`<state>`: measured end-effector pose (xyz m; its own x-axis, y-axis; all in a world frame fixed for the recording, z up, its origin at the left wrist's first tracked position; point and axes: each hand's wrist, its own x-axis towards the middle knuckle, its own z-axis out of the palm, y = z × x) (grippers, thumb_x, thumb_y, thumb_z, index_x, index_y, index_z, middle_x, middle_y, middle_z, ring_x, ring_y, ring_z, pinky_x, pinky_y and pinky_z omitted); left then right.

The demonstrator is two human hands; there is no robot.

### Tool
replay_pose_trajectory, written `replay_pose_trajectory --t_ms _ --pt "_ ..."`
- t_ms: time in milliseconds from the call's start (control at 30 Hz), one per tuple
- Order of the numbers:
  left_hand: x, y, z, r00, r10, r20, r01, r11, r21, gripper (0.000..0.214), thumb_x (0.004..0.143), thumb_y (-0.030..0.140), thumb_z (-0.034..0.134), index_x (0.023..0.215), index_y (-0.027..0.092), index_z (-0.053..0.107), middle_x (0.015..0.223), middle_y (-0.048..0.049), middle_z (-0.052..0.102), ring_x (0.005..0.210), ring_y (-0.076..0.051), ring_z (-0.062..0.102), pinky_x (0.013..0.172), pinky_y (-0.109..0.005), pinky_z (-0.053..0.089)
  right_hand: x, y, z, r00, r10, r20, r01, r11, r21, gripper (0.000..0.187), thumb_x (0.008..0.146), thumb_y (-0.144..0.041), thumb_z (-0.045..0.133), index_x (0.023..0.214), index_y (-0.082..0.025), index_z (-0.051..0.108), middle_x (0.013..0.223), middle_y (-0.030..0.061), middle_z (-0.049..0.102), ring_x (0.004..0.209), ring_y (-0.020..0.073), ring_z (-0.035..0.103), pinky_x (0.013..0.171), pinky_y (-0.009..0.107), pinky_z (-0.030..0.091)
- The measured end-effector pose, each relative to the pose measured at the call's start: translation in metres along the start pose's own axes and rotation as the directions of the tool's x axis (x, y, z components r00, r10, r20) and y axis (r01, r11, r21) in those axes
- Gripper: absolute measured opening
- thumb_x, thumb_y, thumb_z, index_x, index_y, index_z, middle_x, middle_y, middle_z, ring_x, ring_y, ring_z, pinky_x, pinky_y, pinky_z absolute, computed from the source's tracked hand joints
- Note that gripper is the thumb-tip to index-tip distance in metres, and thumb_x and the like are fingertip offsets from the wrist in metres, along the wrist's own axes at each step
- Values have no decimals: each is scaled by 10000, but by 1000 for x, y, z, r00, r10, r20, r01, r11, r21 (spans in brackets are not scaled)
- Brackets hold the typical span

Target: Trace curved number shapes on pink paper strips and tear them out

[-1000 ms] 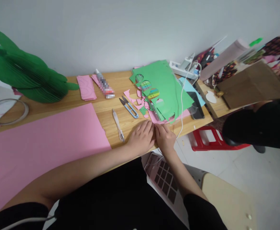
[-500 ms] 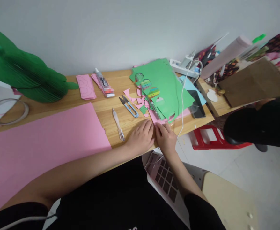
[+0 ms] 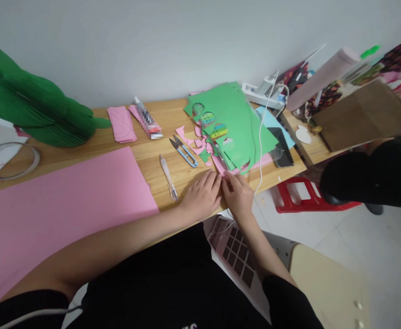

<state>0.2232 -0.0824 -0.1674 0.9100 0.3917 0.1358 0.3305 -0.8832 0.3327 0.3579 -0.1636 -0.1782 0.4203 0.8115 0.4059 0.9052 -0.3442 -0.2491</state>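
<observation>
My left hand point(image 3: 200, 195) rests at the table's front edge, its fingers curled and close together. Beside it, my right hand point(image 3: 239, 194) is closed in a pinch, and the fingertips of both hands nearly meet. Whatever lies between them is hidden. Just beyond the hands are green paper sheets point(image 3: 236, 119) with cut-out holes, lying over pink paper, and small pink and green scraps point(image 3: 200, 144). To the left of the scraps lie blue-handled thread snips point(image 3: 184, 151) with their blades apart. A clear pen point(image 3: 168, 177) is left of my left hand.
A large pink sheet point(image 3: 73, 192) covers the table's left side, with a tape roll point(image 3: 10, 160) and a green layered paper piece point(image 3: 43, 109) behind. A glue tube point(image 3: 147, 119) lies near folded pink paper point(image 3: 121, 124). A white cable point(image 3: 261, 141) crosses the green sheets near a phone point(image 3: 282, 148).
The view has shifted very slightly. Both hands stay together at the table edge, with hardly any movement of the fingers.
</observation>
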Motion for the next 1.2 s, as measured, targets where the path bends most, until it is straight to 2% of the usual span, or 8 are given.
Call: replay_pose_trajectory --t_ms 200,400,600,767,933,1200 --pt "1 2 -1 999 -23 39 22 1000 9 534 970 328 476 1422 46 439 1485 -211 474 1401 -320 422 1112 -448 422 4 1 -1 1000 -27 -10 27 1000 0 304 980 -274 471 1042 -172 750 809 91 726 668 177 664 540 251 446" --pt "2 3 -3 996 -43 73 42 999 17 535 979 338 460 1429 50 442 1510 -199 451 1422 -311 397 1139 -446 396 9 3 -7 996 21 86 -31 992 119 276 929 -265 519 1064 -196 749 839 72 721 642 166 634 613 278 501" --pt "1 4 -5 994 -54 92 51 998 33 556 986 365 457 1432 34 448 1516 -198 447 1425 -302 395 1153 -426 381 11 6 -7 998 32 54 -40 987 156 307 957 -287 487 1035 -188 767 793 75 724 644 174 633 622 280 499" --pt "2 4 -5 994 -46 95 42 998 40 561 991 368 453 1446 41 442 1527 -185 437 1430 -299 382 1163 -418 360 8 10 -5 999 -53 -10 53 996 67 280 976 -281 497 1014 -205 764 804 66 732 693 162 652 598 242 455" --pt "2 3 -4 996 -13 88 9 999 39 529 1005 365 425 1455 87 450 1519 -133 462 1426 -290 369 1160 -417 357 8 12 -3 982 -179 -65 176 983 -41 284 996 -288 494 939 -207 760 750 45 716 639 128 617 576 224 404" --pt "2 2 -6 998 21 51 -23 999 44 503 1003 344 438 1425 73 477 1433 -139 547 1382 -289 405 1123 -413 392 6 12 0 980 -197 -35 191 974 -119 310 1009 -297 467 969 -208 761 719 43 701 635 136 609 574 240 387"
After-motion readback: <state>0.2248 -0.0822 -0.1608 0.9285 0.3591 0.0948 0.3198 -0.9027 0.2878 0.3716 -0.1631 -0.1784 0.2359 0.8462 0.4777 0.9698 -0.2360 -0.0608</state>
